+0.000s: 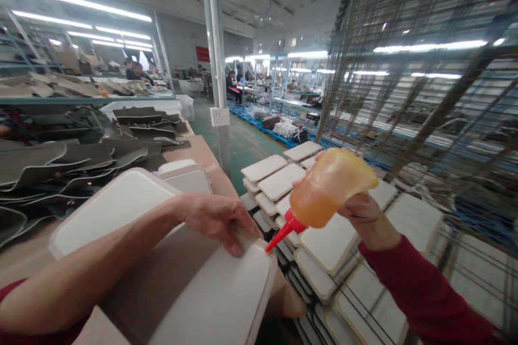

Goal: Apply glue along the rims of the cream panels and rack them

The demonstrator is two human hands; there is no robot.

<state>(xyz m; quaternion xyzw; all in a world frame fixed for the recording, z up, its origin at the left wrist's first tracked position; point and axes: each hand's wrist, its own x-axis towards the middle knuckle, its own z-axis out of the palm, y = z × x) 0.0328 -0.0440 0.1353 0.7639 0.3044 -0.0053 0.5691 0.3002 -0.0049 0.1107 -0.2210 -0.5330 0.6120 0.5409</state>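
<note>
A white panel with rounded corners and a pale rim [214, 291] lies in front of me, tilted. My left hand [218, 218] is closed over its far edge, the thumb on the white face and the fingers out of sight behind. My right hand [356, 207] grips a squeeze bottle [324, 188] of amber liquid, held tipped downward. Its red nozzle [279, 234] points at the panel's upper right corner, with the tip at the rim. Whether any liquid is coming out is too small to tell.
Racks of similar white panels [327, 237] stand close on my right, beneath raised wire shelves [404, 64]. Dark grey pieces with pale edging [73, 167] are piled on the left. A post with a socket box [219, 116] rises ahead. Other people [137, 73] sit farther back.
</note>
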